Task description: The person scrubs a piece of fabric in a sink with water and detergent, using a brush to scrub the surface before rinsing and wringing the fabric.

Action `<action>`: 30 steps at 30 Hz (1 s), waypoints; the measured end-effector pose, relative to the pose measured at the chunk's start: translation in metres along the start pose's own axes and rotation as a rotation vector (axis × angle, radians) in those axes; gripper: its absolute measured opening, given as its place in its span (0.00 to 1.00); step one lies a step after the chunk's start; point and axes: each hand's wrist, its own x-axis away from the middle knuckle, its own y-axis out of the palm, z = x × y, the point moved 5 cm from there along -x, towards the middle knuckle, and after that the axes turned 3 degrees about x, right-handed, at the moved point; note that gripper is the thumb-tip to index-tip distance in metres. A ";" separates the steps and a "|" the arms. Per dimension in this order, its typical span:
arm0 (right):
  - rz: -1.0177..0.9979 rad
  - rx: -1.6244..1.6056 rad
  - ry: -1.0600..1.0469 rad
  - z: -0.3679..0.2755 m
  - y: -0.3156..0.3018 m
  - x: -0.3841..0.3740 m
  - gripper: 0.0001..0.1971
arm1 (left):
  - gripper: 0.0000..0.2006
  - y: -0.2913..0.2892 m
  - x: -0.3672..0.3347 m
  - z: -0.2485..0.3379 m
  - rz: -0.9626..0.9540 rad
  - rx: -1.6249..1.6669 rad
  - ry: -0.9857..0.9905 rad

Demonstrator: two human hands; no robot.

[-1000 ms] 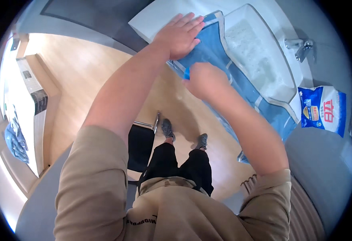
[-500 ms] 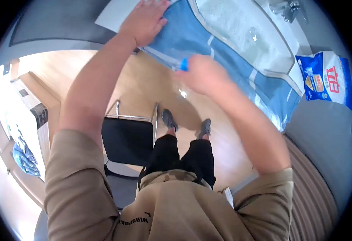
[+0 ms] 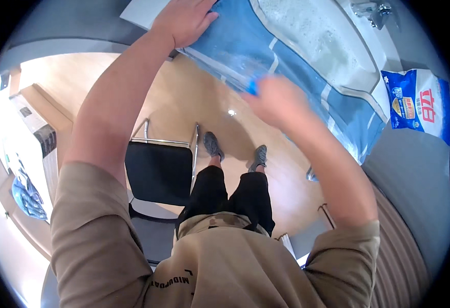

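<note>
A wet blue cloth with white stripes and a pale border lies over the near edge of a white sink. My left hand rests flat on the cloth's left end, its fingertips cut off by the picture's top edge. My right hand is closed around a small blue brush-like tool at the cloth's near edge. Motion blurs that hand and the tool, so its exact shape is unclear. Part of the cloth hangs down beside my right forearm.
Foamy water stands in the sink, below a chrome faucet. A blue-and-white plastic bag lies on the right. Behind me on the left is a black chair with metal legs, and farther left a cardboard box.
My right hand has moved to the right along the cloth with the blue tool. The left hand keeps its place on the cloth, and the view has shifted slightly.
</note>
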 end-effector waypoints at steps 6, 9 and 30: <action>-0.146 0.162 0.099 0.097 0.009 0.049 0.25 | 0.28 -0.008 -0.003 0.005 0.055 0.021 0.047; 0.268 -0.106 -0.199 -0.019 -0.017 -0.010 0.22 | 0.28 -0.005 -0.003 0.009 0.037 -0.008 0.049; -0.151 -0.023 0.247 0.131 0.028 0.085 0.23 | 0.28 -0.002 -0.007 0.008 -0.004 0.025 0.012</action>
